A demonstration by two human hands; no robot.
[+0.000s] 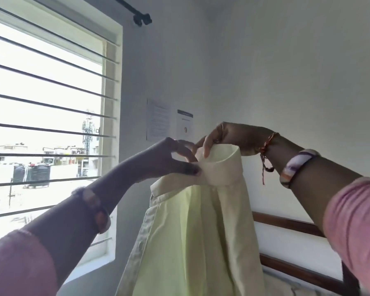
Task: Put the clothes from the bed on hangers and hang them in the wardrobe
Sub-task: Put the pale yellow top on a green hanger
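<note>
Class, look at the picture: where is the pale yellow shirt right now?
In the head view, the shirt hangs centre frame, held by its collar between the left hand and right hand, right of the window.

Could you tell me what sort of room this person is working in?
Probably a bedroom. A wooden headboard stands against the wall, a barred window looks out on rooftops, and both hands hold up a pale yellow shirt by its collar.

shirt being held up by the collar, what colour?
Pale yellow-green button-up cotton shirt, plain, no pattern; the head view shows it.
</note>
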